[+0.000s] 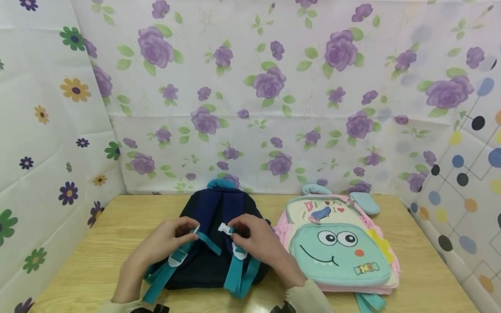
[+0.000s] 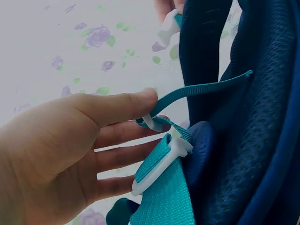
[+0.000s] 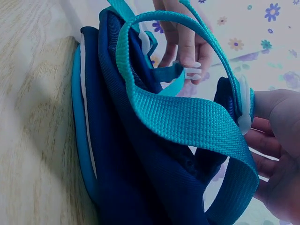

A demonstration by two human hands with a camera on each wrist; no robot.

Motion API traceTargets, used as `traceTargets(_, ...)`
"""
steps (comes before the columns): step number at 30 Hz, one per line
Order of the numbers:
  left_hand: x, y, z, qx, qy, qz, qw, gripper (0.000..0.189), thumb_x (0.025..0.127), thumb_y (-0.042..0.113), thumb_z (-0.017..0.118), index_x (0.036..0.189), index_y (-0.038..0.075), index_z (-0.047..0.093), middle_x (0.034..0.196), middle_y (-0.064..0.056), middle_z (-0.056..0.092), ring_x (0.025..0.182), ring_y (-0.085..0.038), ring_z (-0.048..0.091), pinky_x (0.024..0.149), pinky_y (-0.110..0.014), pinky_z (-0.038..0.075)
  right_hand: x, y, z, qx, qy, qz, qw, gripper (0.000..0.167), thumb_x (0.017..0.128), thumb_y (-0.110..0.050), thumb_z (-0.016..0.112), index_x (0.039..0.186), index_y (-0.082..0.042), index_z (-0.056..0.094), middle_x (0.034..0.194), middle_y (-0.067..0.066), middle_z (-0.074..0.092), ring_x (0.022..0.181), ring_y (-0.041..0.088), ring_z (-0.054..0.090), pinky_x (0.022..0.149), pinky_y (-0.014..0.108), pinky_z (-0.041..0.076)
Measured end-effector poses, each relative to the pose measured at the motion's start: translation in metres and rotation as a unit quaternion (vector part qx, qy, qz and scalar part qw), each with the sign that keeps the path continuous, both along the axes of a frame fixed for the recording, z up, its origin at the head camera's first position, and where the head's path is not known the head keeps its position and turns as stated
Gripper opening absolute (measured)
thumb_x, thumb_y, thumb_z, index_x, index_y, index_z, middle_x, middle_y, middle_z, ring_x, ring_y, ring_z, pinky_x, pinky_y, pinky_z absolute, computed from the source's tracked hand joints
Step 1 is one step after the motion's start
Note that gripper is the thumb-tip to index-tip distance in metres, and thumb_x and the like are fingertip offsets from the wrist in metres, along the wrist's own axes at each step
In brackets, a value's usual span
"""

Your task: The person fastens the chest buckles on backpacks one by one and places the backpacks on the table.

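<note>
A navy backpack (image 1: 210,268) lies on the table with its shoulder straps facing up. My left hand (image 1: 165,242) pinches a small white buckle half (image 2: 152,123) between thumb and forefinger, a narrow teal strap (image 2: 201,89) running from it to the bag. Over the other shoulder strap, my right hand (image 1: 256,237) pinches another white buckle half (image 1: 225,228) on teal webbing. The two buckle halves are apart, with a short gap between the hands. White strap adjusters (image 1: 178,257) with wide teal webbing (image 3: 187,117) hang below both hands.
To the right lies a pink and mint backpack (image 1: 341,251) with a cartoon face, its teal strap ends (image 1: 369,308) trailing toward the front. Both bags stand on a wooden table (image 1: 115,230). Flower-patterned sheets (image 1: 244,104) enclose the back and sides.
</note>
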State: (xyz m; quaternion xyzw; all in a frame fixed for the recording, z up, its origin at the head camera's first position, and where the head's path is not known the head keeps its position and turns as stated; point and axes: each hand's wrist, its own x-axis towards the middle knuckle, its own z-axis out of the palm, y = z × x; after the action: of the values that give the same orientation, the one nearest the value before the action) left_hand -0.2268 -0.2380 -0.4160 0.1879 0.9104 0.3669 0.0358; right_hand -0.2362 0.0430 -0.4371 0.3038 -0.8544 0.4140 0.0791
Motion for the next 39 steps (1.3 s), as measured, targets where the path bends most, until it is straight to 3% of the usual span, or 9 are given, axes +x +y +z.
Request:
traceTargets(7, -0.001, 0.003, -0.001, 0.001, 0.015, -0.001, 0.9999, 0.036, 0.095, 0.031, 0.068, 0.124, 0.010, 0.066, 0.113, 0.000, 0.068, 0.096, -0.014, 0.062, 0.078, -0.026, 0.053, 0.000, -0.002, 0.002, 0.006, 0.009, 0.001, 0.9999, 0.021, 0.093, -0.017, 0.068, 0.114, -0.018, 0.070, 0.104, -0.004, 0.068, 0.087, 0.014, 0.064, 0.076, 0.023, 0.052)
traceTargets(15, 0.000, 0.005, -0.005, 0.004, 0.044, -0.015, 0.9989, 0.034, 0.094, 0.033, 0.068, 0.121, 0.014, 0.068, 0.104, 0.005, 0.063, 0.086, -0.013, 0.057, 0.075, -0.024, 0.051, 0.003, -0.003, -0.006, 0.022, 0.007, 0.014, 0.9996, 0.021, 0.093, -0.015, 0.069, 0.113, -0.017, 0.070, 0.101, -0.004, 0.068, 0.079, 0.008, 0.061, 0.071, 0.018, 0.051)
traceTargets(27, 0.000, 0.011, -0.009, -0.002, 0.048, -0.020, 0.9986, 0.032, 0.093, 0.031, 0.070, 0.120, 0.015, 0.069, 0.101, 0.006, 0.061, 0.082, -0.008, 0.057, 0.073, -0.023, 0.052, 0.004, -0.003, -0.010, 0.043, -0.001, 0.018, 0.9989, 0.021, 0.095, -0.016, 0.067, 0.115, -0.018, 0.069, 0.106, -0.004, 0.067, 0.080, 0.005, 0.059, 0.072, 0.018, 0.050)
traceTargets(39, 0.000, 0.024, -0.010, -0.023, 0.060, -0.026, 0.9976, 0.031, 0.093, 0.033, 0.069, 0.120, 0.018, 0.070, 0.099, 0.011, 0.058, 0.078, -0.008, 0.053, 0.070, -0.023, 0.049, 0.005, 0.000, -0.008, 0.049, 0.021, 0.008, 0.9985, 0.020, 0.094, -0.017, 0.068, 0.115, -0.018, 0.069, 0.105, -0.004, 0.067, 0.079, 0.004, 0.059, 0.071, 0.018, 0.050)
